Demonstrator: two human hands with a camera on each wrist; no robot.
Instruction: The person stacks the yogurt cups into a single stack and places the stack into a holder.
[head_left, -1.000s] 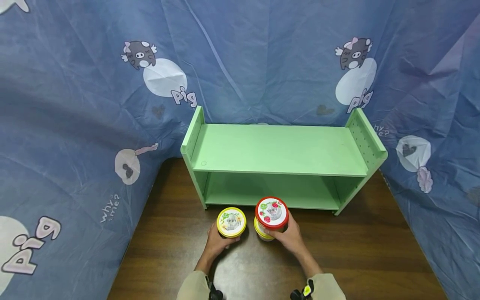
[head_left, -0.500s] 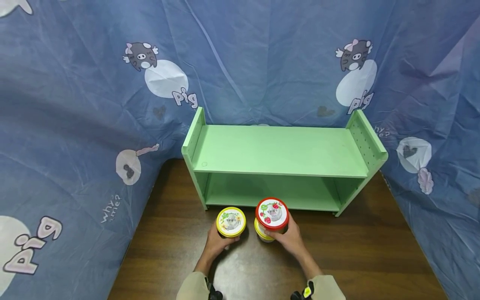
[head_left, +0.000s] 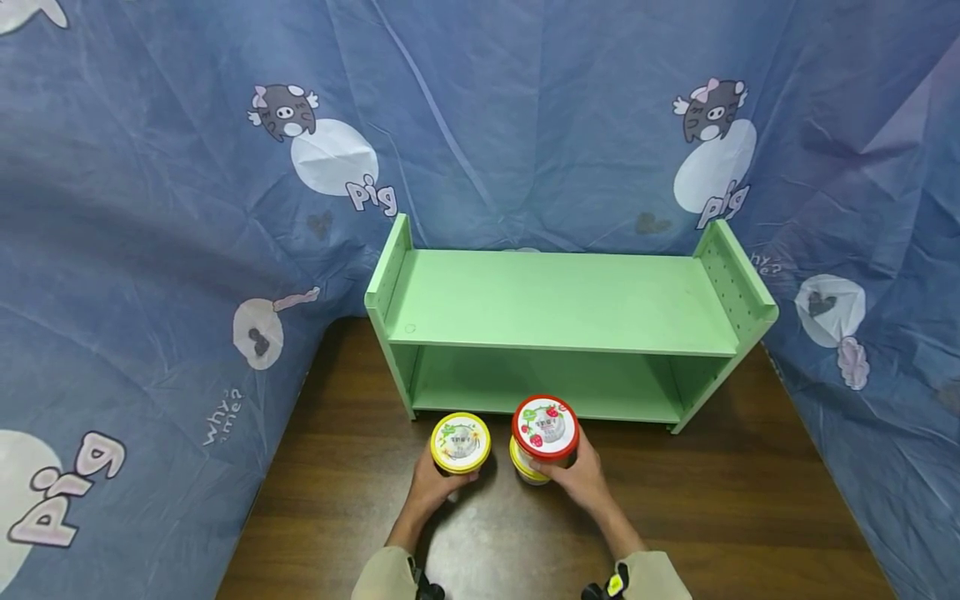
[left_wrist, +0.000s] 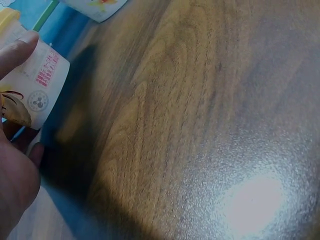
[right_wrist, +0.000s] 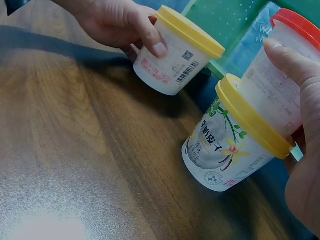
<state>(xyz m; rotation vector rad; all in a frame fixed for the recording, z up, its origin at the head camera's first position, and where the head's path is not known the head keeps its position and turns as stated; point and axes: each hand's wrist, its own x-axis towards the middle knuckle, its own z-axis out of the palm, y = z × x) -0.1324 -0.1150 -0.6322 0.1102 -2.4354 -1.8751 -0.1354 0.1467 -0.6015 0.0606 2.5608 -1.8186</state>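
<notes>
Yellow-lidded tub stands on the wooden tabletop toward its near edge, in front of the green shelf. The left hand grips it from the near side, fingers curled round its wall, probably to steady it. Just to its right, the red-lidded tub sits stacked on a second yellow-lidded tub. The right hand wraps the red-lidded one, thumb on its wall, likely keeping the stack from toppling.
</notes>
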